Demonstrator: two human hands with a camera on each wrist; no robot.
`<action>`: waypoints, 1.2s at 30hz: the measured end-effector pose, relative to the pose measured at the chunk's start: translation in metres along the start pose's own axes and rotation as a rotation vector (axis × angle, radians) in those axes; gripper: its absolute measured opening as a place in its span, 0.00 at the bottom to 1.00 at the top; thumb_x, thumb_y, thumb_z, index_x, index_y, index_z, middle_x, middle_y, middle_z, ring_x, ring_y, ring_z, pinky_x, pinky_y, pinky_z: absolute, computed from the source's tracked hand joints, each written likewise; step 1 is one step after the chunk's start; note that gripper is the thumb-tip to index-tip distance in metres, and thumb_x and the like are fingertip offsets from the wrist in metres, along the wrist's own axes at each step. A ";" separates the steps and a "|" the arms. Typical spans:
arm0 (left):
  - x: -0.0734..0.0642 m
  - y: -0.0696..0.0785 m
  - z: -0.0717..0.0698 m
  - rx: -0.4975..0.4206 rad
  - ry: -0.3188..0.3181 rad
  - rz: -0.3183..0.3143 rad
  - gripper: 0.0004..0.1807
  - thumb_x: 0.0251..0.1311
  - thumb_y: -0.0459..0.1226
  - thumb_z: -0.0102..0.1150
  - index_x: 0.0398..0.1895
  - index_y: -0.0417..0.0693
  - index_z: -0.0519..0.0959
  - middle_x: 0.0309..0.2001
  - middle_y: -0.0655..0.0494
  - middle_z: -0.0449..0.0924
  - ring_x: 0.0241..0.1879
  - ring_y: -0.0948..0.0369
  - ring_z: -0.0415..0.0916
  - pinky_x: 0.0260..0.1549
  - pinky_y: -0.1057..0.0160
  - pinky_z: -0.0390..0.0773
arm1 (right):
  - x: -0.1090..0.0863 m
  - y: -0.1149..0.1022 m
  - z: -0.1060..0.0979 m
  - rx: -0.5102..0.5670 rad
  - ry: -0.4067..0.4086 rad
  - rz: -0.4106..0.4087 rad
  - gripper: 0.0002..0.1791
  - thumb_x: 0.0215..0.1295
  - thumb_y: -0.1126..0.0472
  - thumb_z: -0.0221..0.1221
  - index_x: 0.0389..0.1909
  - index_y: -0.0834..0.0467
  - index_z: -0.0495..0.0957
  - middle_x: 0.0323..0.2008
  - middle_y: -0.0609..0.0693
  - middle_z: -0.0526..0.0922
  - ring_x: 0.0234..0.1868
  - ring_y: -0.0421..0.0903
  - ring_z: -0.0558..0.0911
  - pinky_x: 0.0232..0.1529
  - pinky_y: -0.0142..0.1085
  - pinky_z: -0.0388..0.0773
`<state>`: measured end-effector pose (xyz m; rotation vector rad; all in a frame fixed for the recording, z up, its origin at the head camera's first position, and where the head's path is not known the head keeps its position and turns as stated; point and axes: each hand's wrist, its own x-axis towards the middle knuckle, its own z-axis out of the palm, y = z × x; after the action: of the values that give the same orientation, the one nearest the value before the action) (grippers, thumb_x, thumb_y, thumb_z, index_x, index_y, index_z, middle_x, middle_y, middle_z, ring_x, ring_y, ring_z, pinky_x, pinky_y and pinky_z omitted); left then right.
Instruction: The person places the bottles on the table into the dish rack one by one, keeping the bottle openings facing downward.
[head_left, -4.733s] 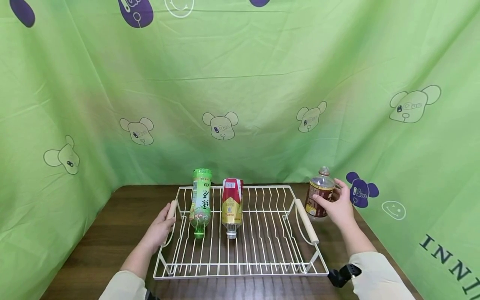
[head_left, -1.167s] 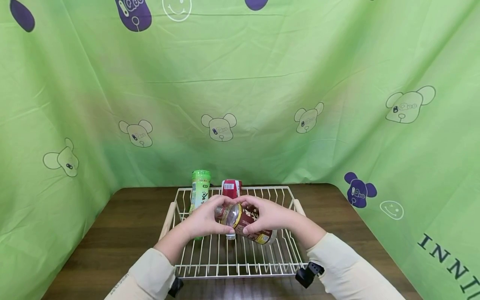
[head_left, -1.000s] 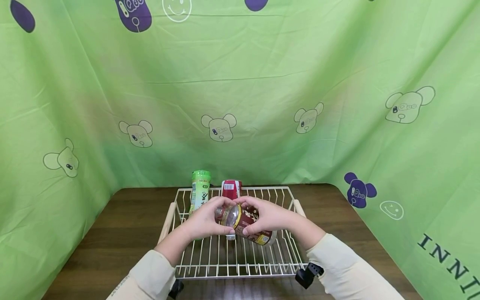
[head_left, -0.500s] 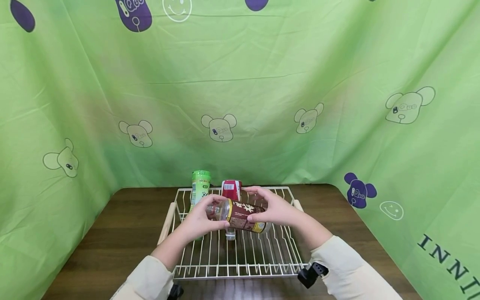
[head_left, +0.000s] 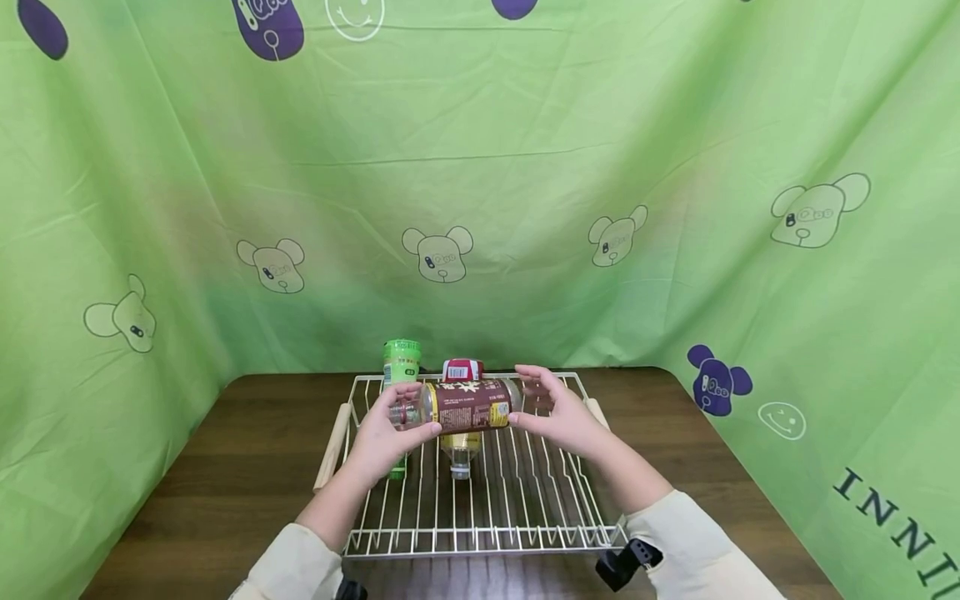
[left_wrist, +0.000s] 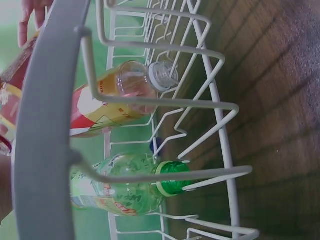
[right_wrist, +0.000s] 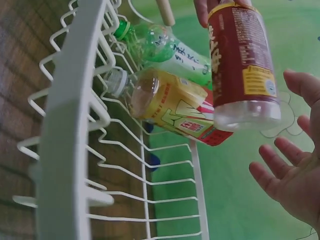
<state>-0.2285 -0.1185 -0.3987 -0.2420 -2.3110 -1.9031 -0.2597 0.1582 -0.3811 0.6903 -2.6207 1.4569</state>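
A plastic bottle with a maroon label (head_left: 474,407) is held sideways above the wire rack (head_left: 435,552), its neck to the left. My left hand (head_left: 384,435) grips it around the neck, thumb in front. Beside the bottle's base is my right hand (head_left: 561,418), fingers spread; the right wrist view shows this right hand (right_wrist: 295,165) apart from the clear base. Behind and below, a green bottle (left_wrist: 135,185) and a red-and-yellow bottle (right_wrist: 170,100) lie side by side in the rack, caps toward me. The held bottle partly covers both in the head view.
The rack stands on a dark wooden table (head_left: 225,467). It has a wooden handle (head_left: 333,446) on the left and another, mostly hidden behind my right forearm. A green printed cloth (head_left: 525,208) hangs around the back and sides.
The maroon-labelled bottle came from the table right of the rack to above it and has turned level. My left hand left the rack handle for its neck; my right hand has let go of it.
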 end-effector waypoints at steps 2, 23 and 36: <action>0.000 0.000 0.001 -0.018 0.028 -0.007 0.33 0.49 0.33 0.72 0.61 0.45 0.71 0.56 0.38 0.74 0.46 0.50 0.78 0.41 0.58 0.83 | -0.001 0.000 0.002 0.005 0.022 0.001 0.38 0.58 0.60 0.67 0.68 0.61 0.63 0.63 0.67 0.71 0.59 0.62 0.75 0.60 0.55 0.74; 0.001 -0.001 0.015 -0.176 0.182 -0.041 0.34 0.52 0.31 0.69 0.62 0.39 0.66 0.59 0.40 0.69 0.53 0.50 0.73 0.47 0.63 0.79 | -0.008 -0.006 0.023 0.129 0.074 0.102 0.32 0.64 0.64 0.60 0.68 0.62 0.62 0.63 0.70 0.70 0.58 0.65 0.77 0.58 0.53 0.77; -0.003 -0.007 0.025 -0.139 0.044 -0.091 0.37 0.51 0.34 0.70 0.64 0.39 0.63 0.54 0.41 0.67 0.50 0.51 0.77 0.44 0.60 0.81 | -0.001 -0.017 0.025 0.217 0.115 0.113 0.41 0.62 0.66 0.61 0.74 0.58 0.51 0.60 0.68 0.74 0.57 0.63 0.79 0.57 0.50 0.78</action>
<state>-0.2272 -0.0958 -0.4109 -0.1106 -2.2007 -2.0930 -0.2474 0.1304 -0.3818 0.4649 -2.4760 1.7755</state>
